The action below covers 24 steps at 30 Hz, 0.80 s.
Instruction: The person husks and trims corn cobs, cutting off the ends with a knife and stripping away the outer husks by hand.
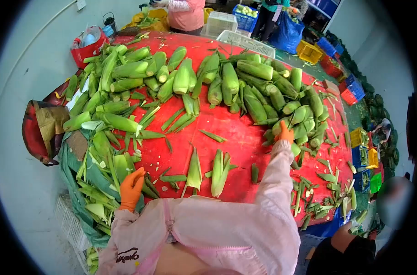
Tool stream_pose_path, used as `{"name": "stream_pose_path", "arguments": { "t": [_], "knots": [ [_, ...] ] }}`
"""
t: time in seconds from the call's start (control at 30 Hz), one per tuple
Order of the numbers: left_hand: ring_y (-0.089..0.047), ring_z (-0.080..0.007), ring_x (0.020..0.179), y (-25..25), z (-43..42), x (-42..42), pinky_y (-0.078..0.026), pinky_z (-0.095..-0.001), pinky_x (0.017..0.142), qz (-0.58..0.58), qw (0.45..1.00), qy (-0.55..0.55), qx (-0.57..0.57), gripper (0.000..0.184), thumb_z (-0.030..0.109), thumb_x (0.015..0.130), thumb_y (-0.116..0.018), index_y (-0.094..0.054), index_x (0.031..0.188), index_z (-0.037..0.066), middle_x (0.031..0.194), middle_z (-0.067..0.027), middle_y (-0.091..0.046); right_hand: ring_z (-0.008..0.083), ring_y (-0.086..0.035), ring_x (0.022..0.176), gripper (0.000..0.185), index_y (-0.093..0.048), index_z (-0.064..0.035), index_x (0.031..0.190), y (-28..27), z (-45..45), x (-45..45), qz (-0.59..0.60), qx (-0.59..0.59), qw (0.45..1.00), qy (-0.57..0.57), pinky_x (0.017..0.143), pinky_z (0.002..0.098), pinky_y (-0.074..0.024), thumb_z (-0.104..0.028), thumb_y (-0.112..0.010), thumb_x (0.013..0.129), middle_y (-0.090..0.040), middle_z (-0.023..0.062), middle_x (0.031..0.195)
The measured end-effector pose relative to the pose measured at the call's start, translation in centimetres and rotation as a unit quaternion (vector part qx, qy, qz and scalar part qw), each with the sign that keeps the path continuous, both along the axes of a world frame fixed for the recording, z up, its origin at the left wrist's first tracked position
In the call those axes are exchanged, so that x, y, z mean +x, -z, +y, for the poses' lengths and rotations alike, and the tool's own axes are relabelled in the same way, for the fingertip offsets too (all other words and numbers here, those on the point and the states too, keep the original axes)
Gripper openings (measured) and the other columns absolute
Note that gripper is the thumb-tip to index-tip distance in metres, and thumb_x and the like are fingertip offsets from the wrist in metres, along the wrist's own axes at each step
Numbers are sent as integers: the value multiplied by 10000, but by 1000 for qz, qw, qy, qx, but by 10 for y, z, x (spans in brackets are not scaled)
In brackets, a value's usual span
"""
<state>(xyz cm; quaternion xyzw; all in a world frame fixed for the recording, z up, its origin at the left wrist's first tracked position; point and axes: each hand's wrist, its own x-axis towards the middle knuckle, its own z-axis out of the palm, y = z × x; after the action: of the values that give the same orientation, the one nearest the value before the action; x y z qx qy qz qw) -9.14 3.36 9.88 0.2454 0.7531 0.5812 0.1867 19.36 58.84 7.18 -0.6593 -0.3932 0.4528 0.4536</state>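
My right hand (285, 134), in an orange glove, reaches to the near edge of a heap of green ears of corn (258, 107). Its fingers close around an ear of corn (277, 127), partly hidden by the hand. At the left table edge my left hand (132, 187), also gloved in orange, has its fingers stretched out beside stripped green husks (122, 166); nothing shows in it. Directly before me lie two bunches of loose husk leaves, one on the left (194, 170) and one on the right (220, 174).
More corn (130, 68) covers the far left of the red table (245, 151). Husk scraps (320, 197) litter its right side. A green sack (82, 197) full of husks hangs at my left. Across the table stands a person in pink (185, 13). Crates (309, 51) line the right.
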Motion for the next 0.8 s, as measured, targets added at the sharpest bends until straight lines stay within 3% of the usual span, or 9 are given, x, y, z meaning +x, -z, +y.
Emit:
{"name": "stream_pose_path", "arguments": {
  "t": [0.1, 0.17, 0.2, 0.27, 0.4, 0.53, 0.6, 0.7, 0.8],
  "knots": [
    [-648, -158, 1001, -4, 6, -6, -496, -267, 879, -110, 992, -4, 55, 317, 76, 923, -607, -622, 1228, -11, 1119, -80, -685, 210, -488, 400, 650, -509, -61, 1306, 28, -59, 12, 249, -19, 968, -21, 343, 328, -387, -373, -759, 793, -654, 124, 860],
    [-649, -147, 990, -24, 21, -12, -481, -253, 849, -201, 979, -5, 22, 326, 176, 947, -587, -632, 1222, 8, 1109, -68, -690, 139, -465, 419, 488, -593, -83, 1147, 16, -137, -1, 330, -9, 935, -131, 347, 300, -381, -441, -707, 835, -650, 73, 793],
    [-653, -151, 990, -36, 32, -11, -462, -249, 838, -189, 981, 25, 23, 378, 277, 962, -558, -627, 1238, 29, 1102, -59, -695, 157, -506, 437, 467, -585, -82, 1178, 10, -169, -12, 345, -19, 924, -164, 356, 289, -407, -397, -690, 849, -662, 79, 833],
    [-648, -160, 1010, -49, 57, -14, -463, -262, 851, -202, 975, 78, 44, 405, 294, 965, -551, -601, 1272, 34, 1127, -69, -687, 162, -560, 479, 478, -571, -78, 1237, -2, -226, -43, 409, -29, 882, -233, 376, 268, -443, -348, -676, 857, -675, 79, 912],
    [-607, -212, 1117, -71, 97, -14, -474, -326, 921, -248, 936, 187, 168, 478, 327, 1009, -467, -470, 1392, 41, 1290, -150, -599, 164, -641, 793, 699, -444, -53, 1414, -48, -304, -88, 408, -18, 800, -439, 606, 272, -525, -243, -726, 804, -654, 74, 1096],
    [-597, -213, 1121, -94, 102, -11, -462, -341, 962, -288, 871, 226, 327, 476, 293, 992, -511, -463, 1376, 16, 1285, -141, -599, 138, -520, 1183, 787, -412, -26, 1441, -71, -348, -128, 300, 96, 734, -602, 890, 243, -468, -54, -780, 746, -597, 68, 1267],
    [-592, -199, 1115, -103, 79, -5, -460, -331, 966, -223, 910, 192, 291, 480, 252, 969, -560, -460, 1370, 6, 1269, -130, -604, 123, -559, 1096, 707, -465, -23, 1398, -90, -359, -131, 214, 120, 749, -616, 819, 233, -481, -68, -771, 763, -618, 49, 1227],
    [-574, -155, 1096, -92, 54, -1, -464, -303, 959, -112, 944, 177, 253, 577, 103, 880, -699, -438, 1383, -6, 1250, -89, -602, 53, -586, 593, 271, -656, -6, 1069, -132, -369, -133, 188, 29, 816, -545, 448, 191, -390, -161, -717, 855, -683, 13, 805],
    [-564, -165, 1141, -84, 44, 6, -445, -307, 996, -54, 944, 179, 273, 728, 132, 794, -798, -430, 1411, 18, 1286, -89, -578, 79, -596, 570, 236, -653, -12, 958, -155, -378, -137, 140, 15, 792, -594, 447, 205, -410, -222, -713, 869, -661, 37, 725]
  ]
}}
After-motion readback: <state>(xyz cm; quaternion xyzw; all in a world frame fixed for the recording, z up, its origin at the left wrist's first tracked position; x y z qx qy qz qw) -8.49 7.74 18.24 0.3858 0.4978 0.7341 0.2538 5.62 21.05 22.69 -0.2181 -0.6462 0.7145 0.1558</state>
